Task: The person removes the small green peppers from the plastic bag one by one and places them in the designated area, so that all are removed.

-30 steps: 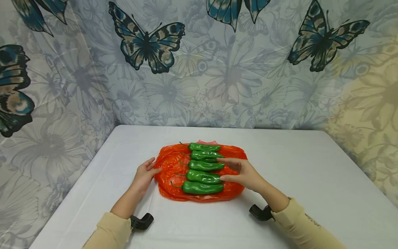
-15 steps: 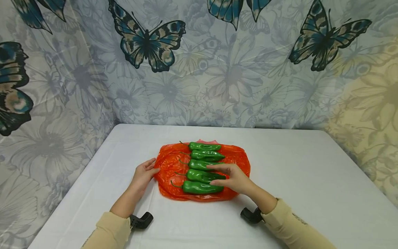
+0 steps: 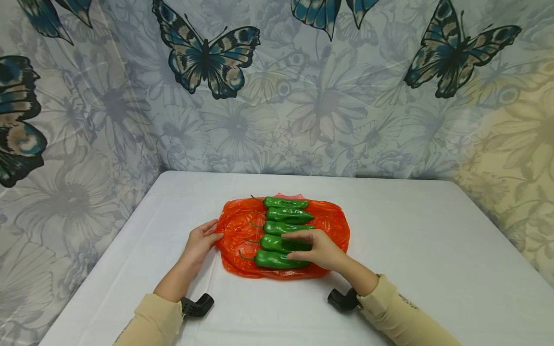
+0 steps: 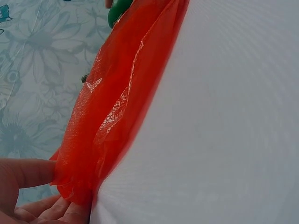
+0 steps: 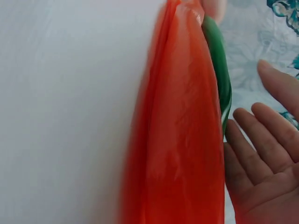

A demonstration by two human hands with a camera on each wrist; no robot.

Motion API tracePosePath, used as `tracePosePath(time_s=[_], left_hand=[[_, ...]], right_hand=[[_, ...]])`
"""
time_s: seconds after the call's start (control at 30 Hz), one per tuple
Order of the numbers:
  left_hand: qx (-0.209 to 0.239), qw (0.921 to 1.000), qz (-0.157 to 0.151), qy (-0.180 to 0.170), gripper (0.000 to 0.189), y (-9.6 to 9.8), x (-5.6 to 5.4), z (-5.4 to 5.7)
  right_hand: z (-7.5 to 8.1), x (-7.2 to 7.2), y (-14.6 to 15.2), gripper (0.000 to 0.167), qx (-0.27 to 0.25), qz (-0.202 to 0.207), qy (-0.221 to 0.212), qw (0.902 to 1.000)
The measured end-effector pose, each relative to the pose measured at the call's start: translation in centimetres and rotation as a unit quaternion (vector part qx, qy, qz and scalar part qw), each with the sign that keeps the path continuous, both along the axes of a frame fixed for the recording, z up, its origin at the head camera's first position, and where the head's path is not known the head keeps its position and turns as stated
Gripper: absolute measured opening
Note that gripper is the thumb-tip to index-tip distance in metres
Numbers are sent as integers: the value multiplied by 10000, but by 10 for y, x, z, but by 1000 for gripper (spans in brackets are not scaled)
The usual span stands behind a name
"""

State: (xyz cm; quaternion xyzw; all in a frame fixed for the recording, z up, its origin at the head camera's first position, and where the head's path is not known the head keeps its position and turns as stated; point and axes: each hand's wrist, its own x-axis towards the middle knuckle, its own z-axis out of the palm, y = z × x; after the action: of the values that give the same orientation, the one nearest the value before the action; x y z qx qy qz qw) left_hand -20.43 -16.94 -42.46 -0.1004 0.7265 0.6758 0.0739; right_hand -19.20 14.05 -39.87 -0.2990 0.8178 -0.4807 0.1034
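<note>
Several long green chili peppers (image 3: pixel 277 259) lie side by side in a column, stems to the left, on a crumpled red plastic bag (image 3: pixel 238 218). My left hand (image 3: pixel 200 245) pinches the bag's left edge; in the left wrist view the bag's corner sits between the thumb (image 4: pixel 32 172) and the fingers. My right hand (image 3: pixel 318 250) is over the right ends of the nearer peppers, thumb and fingers spread apart. In the right wrist view its fingers (image 5: pixel 266 144) are fairly straight beside the bag and one pepper (image 5: pixel 218 70). Whether they touch a pepper, I cannot tell.
A white cloth covers the table (image 3: pixel 389 230). Behind it hangs a floral backdrop (image 3: pixel 324 110) with butterflies. Each wrist carries a black camera mount, one on the left (image 3: pixel 197 305) and one on the right (image 3: pixel 343 300). A pink scrap (image 3: pixel 289 196) shows behind the bag.
My right hand has moved left and slightly nearer, from the peppers' right tips to over the nearer peppers. My left hand stays at the bag's edge. The peppers lie much as before.
</note>
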Motion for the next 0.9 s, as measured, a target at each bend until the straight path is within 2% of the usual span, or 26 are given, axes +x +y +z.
tracePosePath(time_s=[0.4, 0.63, 0.9], left_hand=[[-53, 10000, 34, -3, 55, 0, 0, 1], [-34, 10000, 42, -19, 56, 0, 0, 2], [-36, 10000, 36, -22, 55, 0, -1, 2]], right_hand=[[-4, 2, -2, 42, 272, 17, 131, 9995], [-4, 4, 1, 36, 449, 202, 197, 9986], [-1, 11, 8, 35, 757, 47, 367, 9964]])
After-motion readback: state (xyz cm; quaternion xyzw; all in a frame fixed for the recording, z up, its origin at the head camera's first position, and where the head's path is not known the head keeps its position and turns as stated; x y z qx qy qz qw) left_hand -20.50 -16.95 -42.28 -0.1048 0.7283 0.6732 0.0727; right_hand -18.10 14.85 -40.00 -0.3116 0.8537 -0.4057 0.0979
